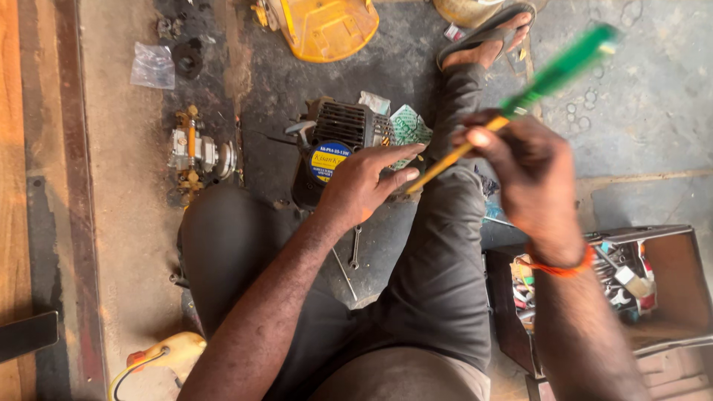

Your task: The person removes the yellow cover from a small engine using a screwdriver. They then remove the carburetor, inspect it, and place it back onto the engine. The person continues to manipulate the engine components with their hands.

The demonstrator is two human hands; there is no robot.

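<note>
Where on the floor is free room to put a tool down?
Bare concrete lies at upper right, beyond the right hand and above the toolbox. A dusty strip runs left of the carburettor part. It is crowded around the small engine under the left hand.

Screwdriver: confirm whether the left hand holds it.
No, the right hand holds the screwdriver; the left hand rests on the engine.

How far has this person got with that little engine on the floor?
Already off: a yellow cover and a metal part lie apart. In hand: left hand on the engine, right hand holding a screwdriver. Left: the engine remains partly assembled.
</note>
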